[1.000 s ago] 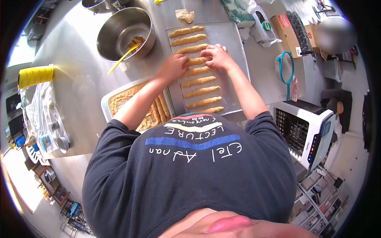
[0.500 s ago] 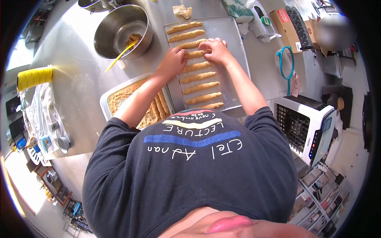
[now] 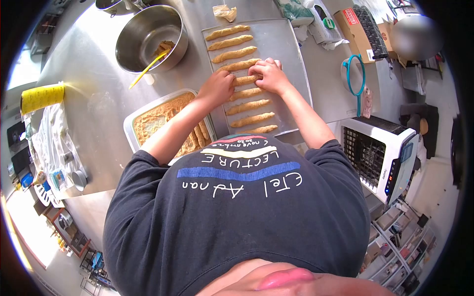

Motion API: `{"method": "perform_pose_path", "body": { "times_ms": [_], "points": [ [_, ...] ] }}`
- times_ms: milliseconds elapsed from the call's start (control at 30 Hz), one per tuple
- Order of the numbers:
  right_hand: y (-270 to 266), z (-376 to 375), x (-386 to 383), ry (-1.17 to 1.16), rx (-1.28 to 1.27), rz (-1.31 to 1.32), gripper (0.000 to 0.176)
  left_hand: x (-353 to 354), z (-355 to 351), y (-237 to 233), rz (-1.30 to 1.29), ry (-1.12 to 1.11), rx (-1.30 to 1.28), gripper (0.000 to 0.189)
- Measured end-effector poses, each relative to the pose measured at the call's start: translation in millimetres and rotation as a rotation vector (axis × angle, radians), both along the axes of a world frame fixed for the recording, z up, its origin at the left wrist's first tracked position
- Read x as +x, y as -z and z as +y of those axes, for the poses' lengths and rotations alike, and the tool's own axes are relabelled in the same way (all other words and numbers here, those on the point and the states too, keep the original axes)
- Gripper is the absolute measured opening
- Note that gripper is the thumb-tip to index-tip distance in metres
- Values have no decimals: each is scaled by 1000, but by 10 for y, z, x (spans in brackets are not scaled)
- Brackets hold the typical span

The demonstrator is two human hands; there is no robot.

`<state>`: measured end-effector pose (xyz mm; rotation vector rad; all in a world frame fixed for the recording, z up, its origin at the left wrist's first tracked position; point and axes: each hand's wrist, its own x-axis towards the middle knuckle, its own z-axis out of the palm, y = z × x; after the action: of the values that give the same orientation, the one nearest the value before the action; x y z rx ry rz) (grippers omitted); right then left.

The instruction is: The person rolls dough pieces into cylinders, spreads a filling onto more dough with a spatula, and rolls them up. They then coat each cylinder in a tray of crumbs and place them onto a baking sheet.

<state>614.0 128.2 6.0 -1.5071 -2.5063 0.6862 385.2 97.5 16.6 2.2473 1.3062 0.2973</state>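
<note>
A metal baking tray (image 3: 293, 54) carries a column of dough sticks lying crosswise, one above another. My left hand (image 3: 217, 88) has its fingers curled on the left end of a dough stick (image 3: 244, 80) around the middle of the column. At the same stick's right end, the fingers of my right hand (image 3: 270, 76) are bent and closed on it. The stick lies on the tray, its ends partly hidden by my fingers. Left of the tray, under my left forearm, a white tub (image 3: 129, 129) holds a slab of dough, partly cut into strips.
A steel mixing bowl (image 3: 129, 34) with a yellow-handled spatula (image 3: 143, 74) stands at the upper left. Crumpled paper (image 3: 224, 13) lies beyond the tray. To the right are a teal-rimmed strainer (image 3: 347, 74), a cardboard box (image 3: 348, 32) and a white air cooler (image 3: 380, 158).
Both hands have moved one dough stick nearer to me along the tray. The stick they held before now lies free, just beyond my fingers.
</note>
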Motion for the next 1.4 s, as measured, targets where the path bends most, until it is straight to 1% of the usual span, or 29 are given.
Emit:
{"method": "perform_pose_path", "body": {
  "times_ms": [133,200,533,600,633,667,700,733,800,933,1000,1133,1200,1400],
  "points": [
    [8,0,14,30,42,40,24,24,15,55,-29,-35,-27,29],
    [2,3,24,43,49,50,23,23,7,87,-92,-47,45,27],
    [5,-6,40,60,101,67,21,5,-3,136,-104,-26,82,26],
    [20,-37,48,62,87,51,22,22,-47,100,-146,-64,242,25],
    [35,-70,55,98,134,109,24,8,-69,65,-147,-63,238,25],
    [47,-97,66,135,182,166,26,-23,-88,26,-145,-5,208,27],
    [22,-136,85,136,180,165,26,-40,-122,-6,-143,54,179,29],
    [-23,-188,116,116,139,158,27,-40,-181,-14,-143,55,177,29],
    [-47,-260,171,39,41,107,31,-37,-296,-29,-114,99,66,33],
    [-78,-404,132,-22,-17,41,31,16,-359,-36,-47,101,28,34],
    [-31,-409,112,-21,1,37,29,40,-359,12,-17,96,48,33],
    [20,-392,99,-15,26,26,25,69,-349,34,-19,76,43,32],
    [30,-382,102,-10,42,35,24,78,-349,31,-66,53,23,24],
    [64,-382,119,5,108,76,22,88,-344,55,-102,29,77,25]
  ]
}}
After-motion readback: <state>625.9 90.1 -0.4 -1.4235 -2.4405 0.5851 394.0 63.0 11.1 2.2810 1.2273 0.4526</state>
